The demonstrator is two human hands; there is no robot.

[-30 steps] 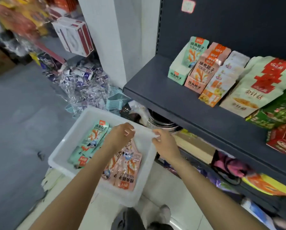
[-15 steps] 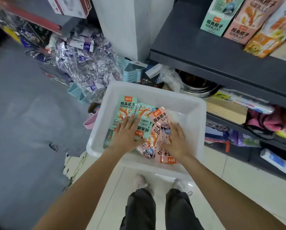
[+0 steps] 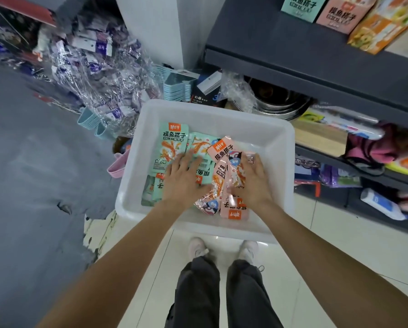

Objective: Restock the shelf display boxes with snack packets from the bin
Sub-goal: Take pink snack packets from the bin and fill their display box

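- Snack packets (image 3: 174, 147): a loose heap in the white bin (image 3: 278, 147), teal ones to the left, pink ones (image 3: 224, 150) to the right, overlapping in the middle. The bin sits on the floor just in front of my feet, below the dark shelf (image 3: 281, 58).
- Left hand (image 3: 183, 178): laid flat on the teal packets, fingers spread and fairly straight. It presses and holds nothing.
- Right hand (image 3: 255, 181): resting on the pink packets, fingers bent over them. I cannot tell whether it has closed on one yet.
- Display boxes: a teal box (image 3: 300, 8), a pink box (image 3: 338, 15) and an orange box (image 3: 383, 29) stand side by side on the shelf, only partly in view at top right.
- Step in hand, as I judge it: sorting and gathering packets in the bin; nothing lifted yet.
- Next move calls for: closing the fingers on a stack of one colour, squaring it, then raising it to the box of matching colour.
- Risk: the slick wrappers may slide apart if I gather too many at once.
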